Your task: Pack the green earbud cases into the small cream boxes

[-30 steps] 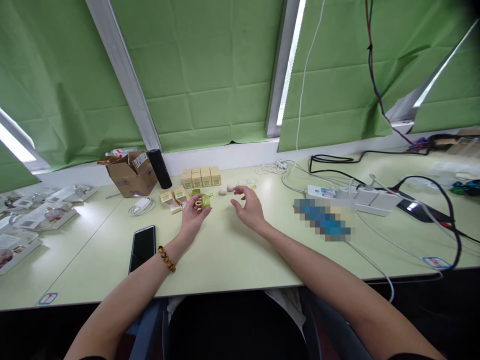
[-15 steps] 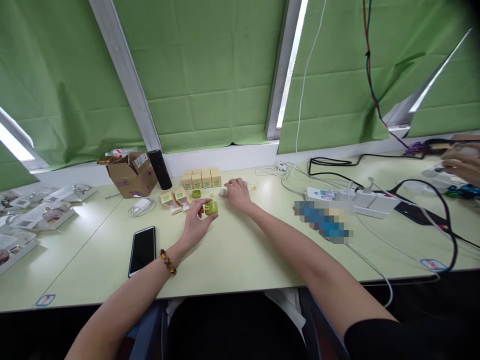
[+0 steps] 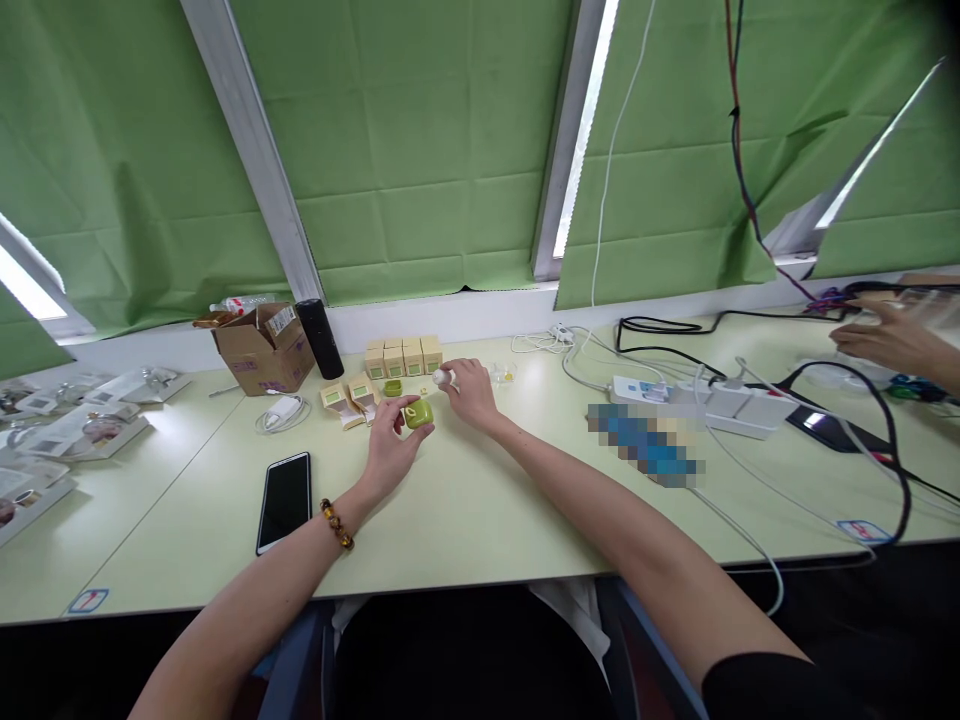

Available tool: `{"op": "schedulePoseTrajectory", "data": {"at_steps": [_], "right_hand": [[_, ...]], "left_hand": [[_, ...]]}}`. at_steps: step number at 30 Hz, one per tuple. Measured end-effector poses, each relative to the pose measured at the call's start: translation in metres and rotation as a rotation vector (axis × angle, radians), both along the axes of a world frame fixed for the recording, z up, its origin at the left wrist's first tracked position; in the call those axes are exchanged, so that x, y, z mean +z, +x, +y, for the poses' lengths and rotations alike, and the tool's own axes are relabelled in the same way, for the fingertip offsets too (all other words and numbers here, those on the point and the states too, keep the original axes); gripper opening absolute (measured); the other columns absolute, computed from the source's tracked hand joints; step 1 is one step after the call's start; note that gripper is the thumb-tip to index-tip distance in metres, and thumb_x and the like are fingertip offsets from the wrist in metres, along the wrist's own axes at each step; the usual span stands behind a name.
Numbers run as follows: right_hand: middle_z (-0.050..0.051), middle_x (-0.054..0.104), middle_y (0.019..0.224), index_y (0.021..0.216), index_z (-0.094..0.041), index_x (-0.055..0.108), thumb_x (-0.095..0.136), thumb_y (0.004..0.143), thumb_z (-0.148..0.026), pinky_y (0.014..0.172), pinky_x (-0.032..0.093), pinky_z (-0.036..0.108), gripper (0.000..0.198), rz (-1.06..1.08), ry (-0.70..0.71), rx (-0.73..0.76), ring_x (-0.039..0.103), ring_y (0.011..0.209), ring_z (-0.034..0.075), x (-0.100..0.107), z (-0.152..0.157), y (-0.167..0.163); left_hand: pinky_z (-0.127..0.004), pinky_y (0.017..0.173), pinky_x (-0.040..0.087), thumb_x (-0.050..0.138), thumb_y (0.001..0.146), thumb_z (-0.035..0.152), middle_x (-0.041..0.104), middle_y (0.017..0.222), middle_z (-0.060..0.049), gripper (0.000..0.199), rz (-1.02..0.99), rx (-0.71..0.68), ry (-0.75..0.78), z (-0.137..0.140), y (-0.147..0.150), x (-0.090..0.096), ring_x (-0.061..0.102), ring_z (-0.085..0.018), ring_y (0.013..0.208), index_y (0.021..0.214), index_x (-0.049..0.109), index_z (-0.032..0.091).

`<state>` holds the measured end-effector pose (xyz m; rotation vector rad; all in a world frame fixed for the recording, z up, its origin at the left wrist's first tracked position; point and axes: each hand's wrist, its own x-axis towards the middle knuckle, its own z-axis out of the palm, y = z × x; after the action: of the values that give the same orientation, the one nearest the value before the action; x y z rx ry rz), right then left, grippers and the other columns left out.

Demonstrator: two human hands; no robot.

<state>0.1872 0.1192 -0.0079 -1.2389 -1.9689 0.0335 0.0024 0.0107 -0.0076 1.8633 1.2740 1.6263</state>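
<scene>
Between its thumb and fingers, my left hand [image 3: 388, 445] grips a small, rounded green case [image 3: 419, 414] just above the table. My right hand [image 3: 472, 395] pinches a small white rounded object [image 3: 441, 378], whose kind I cannot make out, a short way right of the case. Behind my left hand sits a small green tray-like piece [image 3: 393, 387]. Two cream boxes stand with open tops, one open box [image 3: 341, 405] left of the other [image 3: 363, 393]. Several closed cream boxes [image 3: 403, 357] form a row behind them. A clear plastic piece [image 3: 505, 374] lies beyond my right hand.
A phone [image 3: 285, 500] and a white charger [image 3: 283, 410] lie left. A cardboard box [image 3: 264, 350] and black cylinder [image 3: 320, 340] stand at the back. Right are a power strip [image 3: 731, 405], cables and a blurred-out item [image 3: 645, 443]. Another person's hand [image 3: 896, 335] is far right.
My right hand has lifted the white object slightly and moved it a little left. My left hand, with the green case, has shifted slightly. The other person's hand has come further into view.
</scene>
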Motion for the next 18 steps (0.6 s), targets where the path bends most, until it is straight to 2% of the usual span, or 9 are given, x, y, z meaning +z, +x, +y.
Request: {"op": "schedulePoseTrajectory", "data": {"at_steps": [3,5,10,15,18], "right_hand": [[0.008,0.069,0.124,0.117,-0.023,0.064,0.065,0.09,-0.031,0.085,0.054,0.039,0.028,0.545,-0.119,0.273,0.062,0.104,0.023,0.005,-0.025,0.009],[0.006,0.071,0.116,0.113,-0.024,0.065,0.073,0.084,-0.034,0.084,0.057,0.037,0.032,0.766,-0.203,0.419,0.064,0.103,0.021,0.009,-0.044,0.015],[0.006,0.073,0.116,0.112,-0.025,0.068,0.085,0.076,-0.037,0.09,0.06,0.039,0.041,1.027,-0.321,0.594,0.067,0.105,0.021,0.011,-0.079,0.022],[0.01,0.076,0.111,0.119,-0.023,0.068,0.081,0.082,-0.046,0.088,0.062,0.045,0.045,1.159,-0.542,0.739,0.072,0.095,0.023,0.006,-0.083,0.024],[0.013,0.078,0.108,0.118,-0.021,0.069,0.076,0.087,-0.046,0.088,0.062,0.047,0.041,1.174,-0.609,0.787,0.072,0.087,0.023,0.005,-0.083,0.026]], "left_hand": [[-0.032,0.075,0.044,0.082,0.079,0.024,0.062,0.109,-0.004,0.039,-0.035,0.014,0.015,0.001,0.0,0.0,0.051,-0.016,0.081,0.116,0.071,0.027],[-0.031,0.076,0.045,0.081,0.079,0.024,0.062,0.113,-0.005,0.039,-0.053,0.02,0.02,0.001,0.0,-0.001,0.054,-0.017,0.085,0.117,0.07,0.027],[-0.032,0.079,0.047,0.08,0.08,0.025,0.061,0.12,-0.007,0.041,-0.071,0.011,0.005,0.003,-0.001,-0.005,0.058,-0.019,0.098,0.12,0.068,0.026],[-0.033,0.083,0.049,0.079,0.081,0.025,0.061,0.12,-0.007,0.042,-0.085,-0.005,0.009,0.005,-0.002,-0.008,0.06,-0.02,0.101,0.121,0.067,0.025],[-0.033,0.083,0.05,0.08,0.08,0.025,0.061,0.119,-0.007,0.043,-0.09,-0.007,0.01,0.006,-0.002,-0.008,0.06,-0.019,0.101,0.121,0.068,0.025]]}}
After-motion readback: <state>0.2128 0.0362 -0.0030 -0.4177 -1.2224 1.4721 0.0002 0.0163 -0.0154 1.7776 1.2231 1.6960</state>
